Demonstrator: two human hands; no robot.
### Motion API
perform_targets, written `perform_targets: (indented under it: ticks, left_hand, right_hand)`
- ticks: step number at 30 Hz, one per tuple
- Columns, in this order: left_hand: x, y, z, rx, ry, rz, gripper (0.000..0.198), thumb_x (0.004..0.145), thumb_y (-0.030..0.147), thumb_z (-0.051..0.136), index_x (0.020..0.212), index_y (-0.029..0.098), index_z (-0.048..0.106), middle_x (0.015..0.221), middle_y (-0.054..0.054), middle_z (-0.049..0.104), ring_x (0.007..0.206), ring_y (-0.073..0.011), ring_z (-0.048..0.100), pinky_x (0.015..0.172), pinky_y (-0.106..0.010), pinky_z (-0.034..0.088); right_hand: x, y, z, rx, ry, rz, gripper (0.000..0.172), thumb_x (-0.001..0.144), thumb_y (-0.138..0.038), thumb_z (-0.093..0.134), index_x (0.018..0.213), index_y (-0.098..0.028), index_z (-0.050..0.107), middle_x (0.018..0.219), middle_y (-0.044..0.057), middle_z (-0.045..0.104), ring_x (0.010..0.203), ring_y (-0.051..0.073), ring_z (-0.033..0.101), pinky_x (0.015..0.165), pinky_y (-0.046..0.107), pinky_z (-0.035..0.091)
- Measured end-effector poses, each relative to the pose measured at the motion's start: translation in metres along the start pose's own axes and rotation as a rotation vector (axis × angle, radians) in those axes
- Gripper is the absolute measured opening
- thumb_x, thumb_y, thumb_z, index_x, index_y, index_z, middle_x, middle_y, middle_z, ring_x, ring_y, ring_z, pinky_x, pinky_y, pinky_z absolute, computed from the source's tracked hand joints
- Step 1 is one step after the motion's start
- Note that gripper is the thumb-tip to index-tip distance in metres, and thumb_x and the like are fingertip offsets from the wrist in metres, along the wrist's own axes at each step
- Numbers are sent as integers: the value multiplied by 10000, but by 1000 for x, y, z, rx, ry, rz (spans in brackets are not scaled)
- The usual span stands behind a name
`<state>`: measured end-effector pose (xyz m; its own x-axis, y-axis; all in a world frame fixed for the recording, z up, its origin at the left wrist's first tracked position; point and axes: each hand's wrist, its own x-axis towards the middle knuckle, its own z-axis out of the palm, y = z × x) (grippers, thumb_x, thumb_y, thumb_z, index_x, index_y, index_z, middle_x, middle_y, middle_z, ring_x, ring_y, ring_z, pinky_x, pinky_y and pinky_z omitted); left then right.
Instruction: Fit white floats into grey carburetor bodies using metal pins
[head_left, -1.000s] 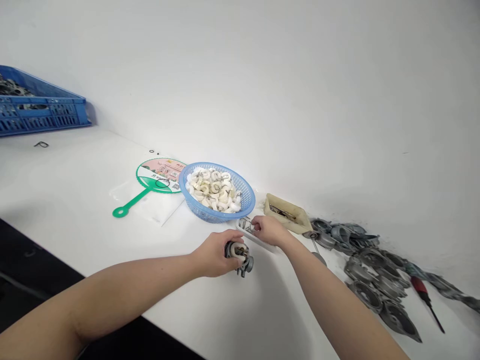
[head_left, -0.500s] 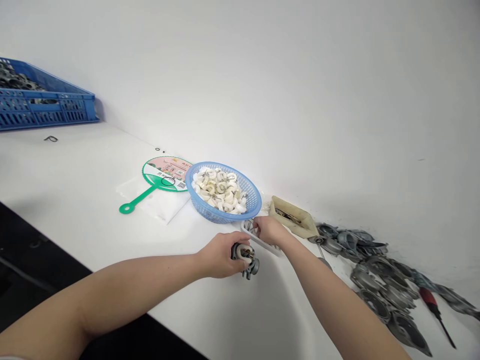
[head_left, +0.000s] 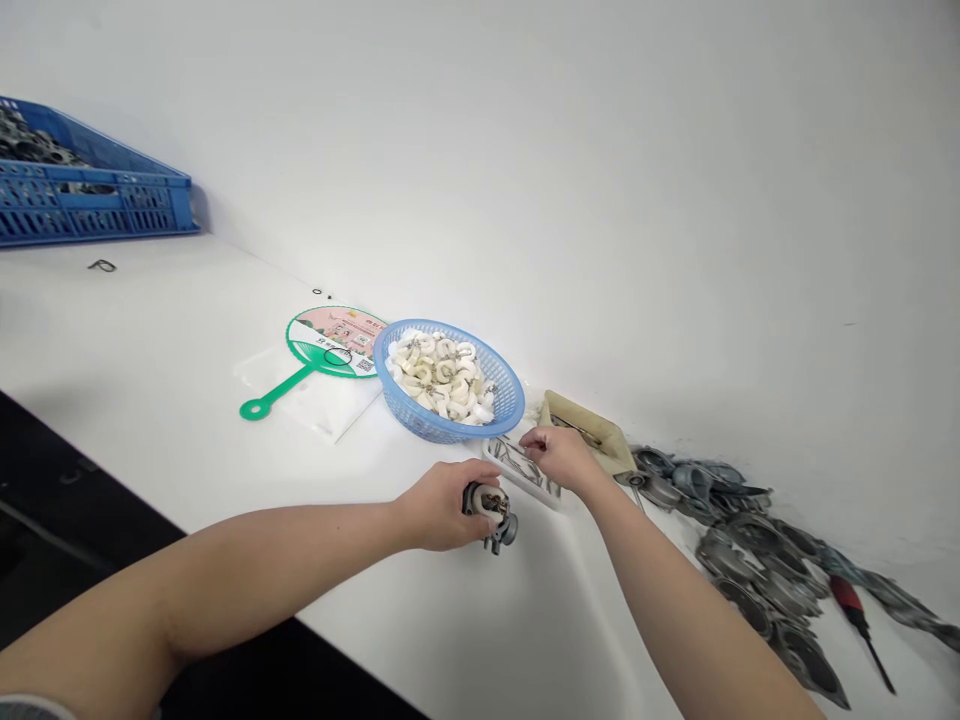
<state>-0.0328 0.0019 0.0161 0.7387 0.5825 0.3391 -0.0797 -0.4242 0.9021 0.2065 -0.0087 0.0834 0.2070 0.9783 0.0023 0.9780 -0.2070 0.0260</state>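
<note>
Near the front edge of the white bench (head_left: 150,340), the left hand (head_left: 439,505) has its fingers clenched around a small metal body (head_left: 489,512), which rests on the bench surface just in front of a shallow white tray (head_left: 517,470). 1 pale ring-shaped piece appears already seated on top of that body, so that part of the work looks done. The right hand (head_left: 559,455) hovers over the far end of the tray with its fingers curled down toward the small metal bits inside. Whether they pinch anything is too small to tell. Nothing from the tray has reached the body, so that step seems left to do.

Behind the tray stands a blue basket (head_left: 450,428) heaped with white rings (head_left: 442,378), with a tan dish (head_left: 559,405) to its right. A green fan (head_left: 337,340) lies to the left, a blue crate (head_left: 90,205) far left, and grey castings (head_left: 750,575) and a red-handled screwdriver (head_left: 851,598) lie along the wall at right.

Compared with 0.5 s ago, the right hand has moved from the tray's near-left end toward the tan dish, uncovering more of the tray. The left hand and the body sit in almost the same place.
</note>
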Motion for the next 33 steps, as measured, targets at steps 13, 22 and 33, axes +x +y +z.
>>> perform_targets:
  ticks: [13, 22, 33]
  left_hand:
    - [-2, -2, -1, 7, 7, 0, 564, 657, 219, 680, 1192, 193, 505, 1112, -57, 637, 982, -204, 599, 897, -341, 481]
    - [-4, 2, -1, 17, 16, 3, 525, 664, 203, 662, 1169, 196, 521, 1107, -49, 641, 992, -203, 597, 902, -328, 475]
    - [-7, 8, 0, 52, 29, 15, 515, 657, 204, 643, 1157, 187, 521, 1082, -41, 647, 965, -202, 602, 853, -308, 486]
  right_hand:
    - [-45, 0, 15, 242, 413, 172, 208, 750, -217, 517, 854, -155, 686, 795, 53, 685, 725, 184, 634, 712, 281, 502]
    - [-141, -74, 35, 667, 745, 230, 150, 729, -319, 629, 749, -171, 629, 696, 34, 644, 610, 164, 606, 588, 274, 501]
    - [-151, -111, 43, 742, 764, 486, 77, 669, -253, 639, 693, -180, 628, 584, 1, 627, 534, 148, 578, 533, 242, 466]
